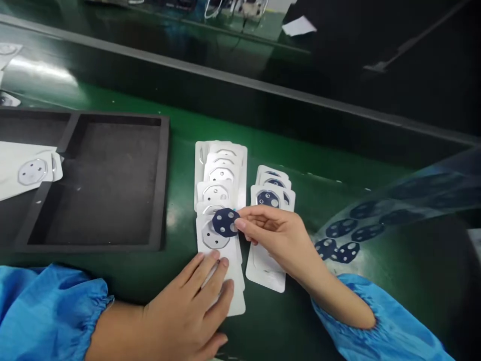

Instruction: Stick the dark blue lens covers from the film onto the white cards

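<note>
My right hand [280, 235] pinches a dark blue octagonal piece with holes [224, 221] just above the grey octagon on the nearest white card [217, 239]. That card tops an overlapping row of white cards [221, 170] running away from me. My left hand [195, 306] lies flat with fingers spread on the lower part of the nearest card. Right of the row, a second overlapping row of white cards [272, 193] carries dark blue pieces; my right hand covers part of it.
A black foam tray [163, 185] with two compartments sits at left; white cards [32, 170] lie in its left compartment. A clear film sheet with dark blue pieces [349, 235] lies at right. The green surface ends at a grey rail [263, 87] behind.
</note>
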Demonstrator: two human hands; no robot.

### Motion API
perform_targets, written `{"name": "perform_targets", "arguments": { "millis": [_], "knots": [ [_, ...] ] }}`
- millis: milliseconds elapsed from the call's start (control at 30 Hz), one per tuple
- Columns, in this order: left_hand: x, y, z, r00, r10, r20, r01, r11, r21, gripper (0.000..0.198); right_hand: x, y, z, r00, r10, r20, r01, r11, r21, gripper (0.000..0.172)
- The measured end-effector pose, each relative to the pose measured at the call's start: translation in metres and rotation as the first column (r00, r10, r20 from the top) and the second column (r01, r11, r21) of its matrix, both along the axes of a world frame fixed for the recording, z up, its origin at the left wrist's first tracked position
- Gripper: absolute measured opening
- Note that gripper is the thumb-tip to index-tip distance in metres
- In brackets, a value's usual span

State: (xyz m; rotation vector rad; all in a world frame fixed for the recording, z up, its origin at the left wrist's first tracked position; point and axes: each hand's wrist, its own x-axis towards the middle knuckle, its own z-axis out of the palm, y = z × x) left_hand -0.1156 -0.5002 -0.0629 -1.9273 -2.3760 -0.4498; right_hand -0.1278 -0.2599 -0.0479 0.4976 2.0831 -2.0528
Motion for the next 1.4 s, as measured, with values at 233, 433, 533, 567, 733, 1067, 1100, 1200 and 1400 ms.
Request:
{"name": "perform_targets", "arguments": {
  "millis": [233, 433, 533, 567, 733, 1067, 1100, 1200, 1400],
  "knots": [
    [-0.007, 0.000, -0.001, 0.997, -0.066, -0.031, 0.065, 0.997, -0.038, 0.053, -0.005, -0.002, 0.004, 0.993, 0.083, 0.082, -0.086, 0.996, 0.037, 0.051],
    [-0.019, 0.003, -0.005, 0.987, -0.053, -0.152, 0.070, 0.991, 0.114, 0.048, -0.007, 0.001, 0.005, 0.984, 0.172, 0.045, -0.177, 0.971, 0.160, 0.014],
    [-0.024, 0.004, -0.006, 0.989, -0.028, -0.145, 0.053, 0.984, 0.171, 0.030, -0.007, 0.001, 0.004, 0.982, 0.186, 0.031, -0.188, 0.961, 0.202, 0.013],
    [-0.024, 0.004, -0.005, 0.990, -0.020, -0.138, 0.045, 0.983, 0.176, 0.027, -0.007, 0.000, 0.004, 0.982, 0.188, 0.030, -0.190, 0.959, 0.211, 0.013],
    [-0.024, 0.002, -0.004, 0.991, -0.033, -0.129, 0.055, 0.984, 0.167, 0.030, -0.007, 0.001, 0.004, 0.980, 0.197, 0.016, -0.196, 0.955, 0.223, 0.011],
    [-0.024, 0.003, -0.009, 0.993, -0.018, -0.115, 0.040, 0.981, 0.192, 0.029, -0.011, 0.000, 0.002, 0.958, 0.255, -0.129, -0.215, 0.941, 0.262, 0.005],
    [-0.024, 0.003, -0.009, 0.993, -0.018, -0.113, 0.040, 0.980, 0.194, 0.029, -0.011, 0.001, 0.001, 0.956, 0.262, -0.130, -0.219, 0.936, 0.276, 0.005],
    [-0.024, 0.003, -0.007, 0.994, -0.017, -0.107, 0.038, 0.978, 0.203, 0.029, -0.010, 0.002, 0.000, 0.952, 0.272, -0.142, -0.223, 0.930, 0.292, 0.006],
    [-0.025, 0.004, -0.006, 0.994, -0.027, -0.109, 0.047, 0.982, 0.184, 0.030, -0.010, 0.002, 0.000, 0.947, 0.286, -0.150, -0.235, 0.929, 0.288, 0.008]
  ]
}}
